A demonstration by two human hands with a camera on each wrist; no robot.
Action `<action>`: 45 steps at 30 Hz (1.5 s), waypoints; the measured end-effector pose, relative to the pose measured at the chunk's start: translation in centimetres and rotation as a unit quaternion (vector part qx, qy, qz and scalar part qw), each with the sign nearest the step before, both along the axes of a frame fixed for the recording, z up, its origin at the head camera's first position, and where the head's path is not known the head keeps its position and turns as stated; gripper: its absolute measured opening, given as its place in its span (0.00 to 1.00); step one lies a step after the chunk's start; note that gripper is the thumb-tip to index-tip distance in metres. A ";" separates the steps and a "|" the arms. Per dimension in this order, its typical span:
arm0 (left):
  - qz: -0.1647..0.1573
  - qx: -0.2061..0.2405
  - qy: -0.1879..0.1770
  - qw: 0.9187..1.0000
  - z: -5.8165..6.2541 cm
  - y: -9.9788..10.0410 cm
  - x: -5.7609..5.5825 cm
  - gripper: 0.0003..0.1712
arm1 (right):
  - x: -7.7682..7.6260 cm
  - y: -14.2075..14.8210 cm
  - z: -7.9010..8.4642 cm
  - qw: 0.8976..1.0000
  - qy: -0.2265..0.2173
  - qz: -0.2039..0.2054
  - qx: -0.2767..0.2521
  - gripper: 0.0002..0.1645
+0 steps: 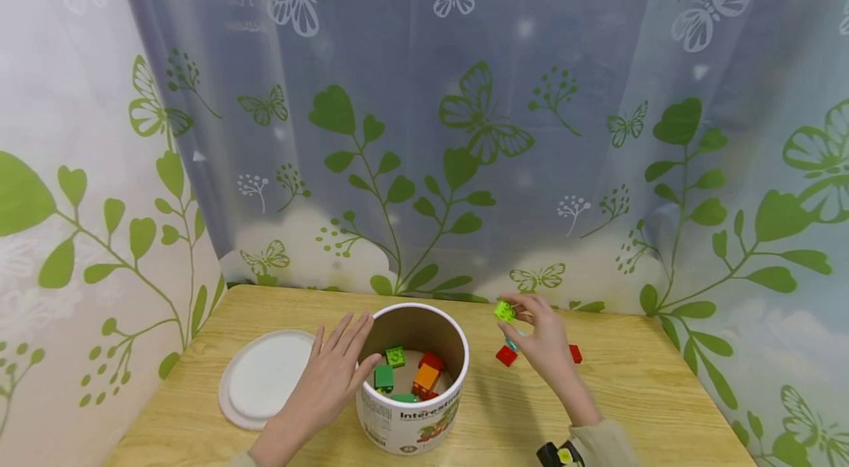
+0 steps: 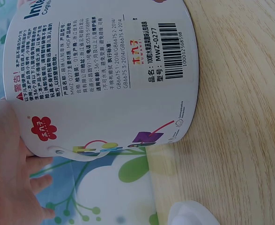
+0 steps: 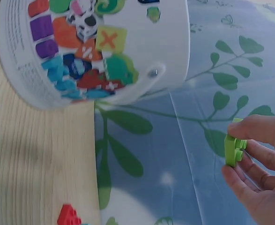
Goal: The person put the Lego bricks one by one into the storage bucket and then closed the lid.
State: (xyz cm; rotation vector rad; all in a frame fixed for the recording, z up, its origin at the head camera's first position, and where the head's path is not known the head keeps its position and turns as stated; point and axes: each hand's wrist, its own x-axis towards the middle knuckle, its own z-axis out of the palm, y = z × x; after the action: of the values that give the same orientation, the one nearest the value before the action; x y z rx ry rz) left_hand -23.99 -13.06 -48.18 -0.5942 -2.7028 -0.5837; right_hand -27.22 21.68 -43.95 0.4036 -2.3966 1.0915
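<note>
My right hand [image 1: 542, 338] pinches a lime-green toy brick [image 1: 505, 311] between thumb and fingertips, raised above the table; the right wrist view shows the brick [image 3: 232, 149] with its studs toward the palm. A white round bucket [image 1: 410, 419] stands upright to the left of that hand. Inside it lie a green brick [image 1: 383, 377], a lime brick [image 1: 395, 356], an orange brick [image 1: 426, 378] and some red ones. Fingers extended, my left hand [image 1: 332, 375] rests at the bucket's left rim. In the left wrist view, part of the left hand [image 2: 8, 173] is beside the bucket wall [image 2: 100, 112].
Left of the bucket a white round lid [image 1: 268, 378] lies on the wooden table [image 1: 491, 423]. Below the right hand lies a red brick [image 1: 507, 356] with a blue piece [image 1: 512, 342] beside it. Another red brick [image 1: 575, 354] is partly hidden behind the right wrist. A patterned curtain [image 1: 424, 157] borders the table's back.
</note>
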 end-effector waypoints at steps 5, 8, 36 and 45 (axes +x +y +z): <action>0.001 -0.004 -0.002 1.000 -0.1 -0.1 0.0 0.38 | -0.2 -1.7 0.0 0.999 0.011 0.032 -0.019 0.26; 0.001 -0.004 0.001 1.000 -0.1 -0.1 0.0 0.38 | -0.2 -2.9 0.2 0.998 0.013 0.051 -0.026 0.26; 0.001 -0.004 0.009 1.000 0.1 0.0 0.2 0.38 | -0.7 -10.0 -0.2 0.983 -0.037 0.161 0.075 0.23; 0.001 -0.002 0.012 1.000 0.2 0.0 0.2 0.37 | -0.9 -10.4 -0.5 0.978 -0.064 0.172 0.098 0.22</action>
State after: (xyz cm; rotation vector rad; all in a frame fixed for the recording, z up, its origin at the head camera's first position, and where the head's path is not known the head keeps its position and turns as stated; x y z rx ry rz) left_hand -23.80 -13.05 -48.03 -0.5959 -2.6825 -0.5662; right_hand -28.16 11.30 -44.48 0.8680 -2.6245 1.0496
